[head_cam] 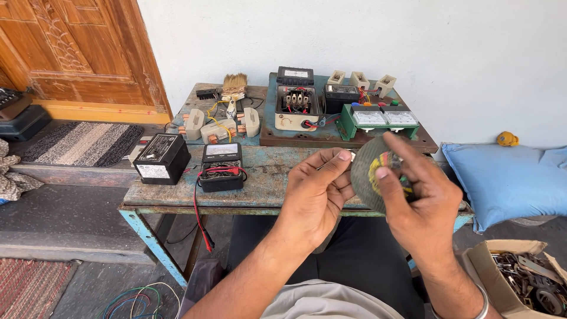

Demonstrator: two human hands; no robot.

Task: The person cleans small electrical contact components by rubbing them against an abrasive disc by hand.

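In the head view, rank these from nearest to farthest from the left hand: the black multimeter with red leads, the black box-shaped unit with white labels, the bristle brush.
From the left hand:
1. Black multimeter with red leads, on the table just to its left.
2. Black box-shaped unit with white labels, farther left, at the table's edge.
3. Bristle brush, at the back of the table.

A black multimeter (222, 167), paintbrush (234, 87), and blue cushion (508, 177) surround the worn workbench (266, 183).

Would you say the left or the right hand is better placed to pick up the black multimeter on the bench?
Probably the left hand: it lies nearer the black multimeter, and its grip looks lighter, while the right hand pinches the grey disc.
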